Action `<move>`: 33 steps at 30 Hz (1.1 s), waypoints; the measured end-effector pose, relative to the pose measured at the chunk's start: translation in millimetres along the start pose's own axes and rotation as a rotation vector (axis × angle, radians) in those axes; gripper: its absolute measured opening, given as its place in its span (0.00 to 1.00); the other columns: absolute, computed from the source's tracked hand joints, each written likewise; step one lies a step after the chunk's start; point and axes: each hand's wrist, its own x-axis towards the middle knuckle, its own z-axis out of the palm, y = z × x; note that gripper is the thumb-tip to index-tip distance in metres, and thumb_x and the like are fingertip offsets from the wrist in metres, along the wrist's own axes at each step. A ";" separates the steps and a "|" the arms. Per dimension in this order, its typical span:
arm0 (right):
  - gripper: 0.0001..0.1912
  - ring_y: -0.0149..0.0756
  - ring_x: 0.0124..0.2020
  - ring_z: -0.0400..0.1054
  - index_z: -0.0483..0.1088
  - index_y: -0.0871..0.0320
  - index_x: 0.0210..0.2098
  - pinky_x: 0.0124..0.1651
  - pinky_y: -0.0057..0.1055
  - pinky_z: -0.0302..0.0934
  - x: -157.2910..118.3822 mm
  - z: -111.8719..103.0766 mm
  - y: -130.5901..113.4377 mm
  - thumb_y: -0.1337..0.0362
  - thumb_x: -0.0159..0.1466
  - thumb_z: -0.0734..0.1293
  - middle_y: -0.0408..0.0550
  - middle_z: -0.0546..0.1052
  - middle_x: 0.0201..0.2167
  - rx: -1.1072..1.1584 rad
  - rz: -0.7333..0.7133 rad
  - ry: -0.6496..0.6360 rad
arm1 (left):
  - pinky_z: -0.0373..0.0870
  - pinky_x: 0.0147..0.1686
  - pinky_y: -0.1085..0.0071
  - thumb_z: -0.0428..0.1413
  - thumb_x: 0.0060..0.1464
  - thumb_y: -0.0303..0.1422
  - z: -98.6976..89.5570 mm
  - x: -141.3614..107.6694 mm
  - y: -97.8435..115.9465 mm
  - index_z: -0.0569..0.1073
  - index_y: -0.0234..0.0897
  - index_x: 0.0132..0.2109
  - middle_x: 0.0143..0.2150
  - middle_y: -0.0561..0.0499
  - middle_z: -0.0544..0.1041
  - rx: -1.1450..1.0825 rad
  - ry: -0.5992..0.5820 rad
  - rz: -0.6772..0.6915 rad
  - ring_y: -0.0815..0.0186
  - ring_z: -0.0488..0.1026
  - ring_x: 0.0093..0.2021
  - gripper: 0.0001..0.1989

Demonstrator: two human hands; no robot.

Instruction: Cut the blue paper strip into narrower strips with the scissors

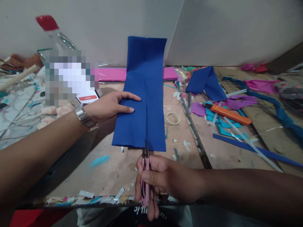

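Note:
A long blue sheet of crepe-like paper (155,119) stands out over the worktable, its far end rising in front of the pale wall. My left hand (111,105) holds it at the left edge, thumb and one finger stretched over its face; the other fingers are hidden. Low in the middle, my right hand (156,176) grips pink-handled thread snips (145,183) between thumb and fingers. Their dark blades meet the sheet's near edge, at the foot of a lengthwise slit or overlap line. How far apart the blades are is hard to see.
Right of the sheet lie a tape ring (173,118), a folded blue piece (205,83), an orange utility knife (230,114) and coloured scraps. Behind it is a pink folded strip (111,74). A partly blurred phone (87,97) and cords sit left. Paper bits line the table's front edge.

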 end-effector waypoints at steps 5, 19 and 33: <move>0.24 0.28 0.20 0.71 0.65 0.59 0.37 0.30 0.30 0.69 0.3 -0.1 -1.0 0.44 0.67 0.70 0.44 0.77 0.27 -0.005 -0.005 0.004 | 0.79 0.49 0.67 0.69 0.51 0.29 0.9 -0.3 1.2 0.79 0.42 0.55 0.54 0.47 0.81 -0.006 0.005 -0.003 0.65 0.79 0.46 0.23; 0.22 0.29 0.23 0.75 0.64 0.60 0.41 0.31 0.28 0.69 0.4 -4.1 6.8 0.46 0.68 0.70 0.47 0.78 0.31 0.024 -0.020 -0.115 | 0.78 0.50 0.67 0.69 0.51 0.29 0.1 0.3 0.2 0.79 0.42 0.55 0.55 0.48 0.80 0.014 0.012 0.000 0.65 0.79 0.46 0.23; 0.22 0.35 0.28 0.79 0.61 0.57 0.39 0.37 0.35 0.73 -0.8 -0.8 7.1 0.46 0.67 0.71 0.46 0.79 0.31 0.057 -0.005 -0.063 | 0.78 0.51 0.64 0.70 0.50 0.29 1.8 -0.3 2.1 0.80 0.43 0.55 0.52 0.49 0.80 -0.008 0.017 -0.016 0.65 0.79 0.45 0.24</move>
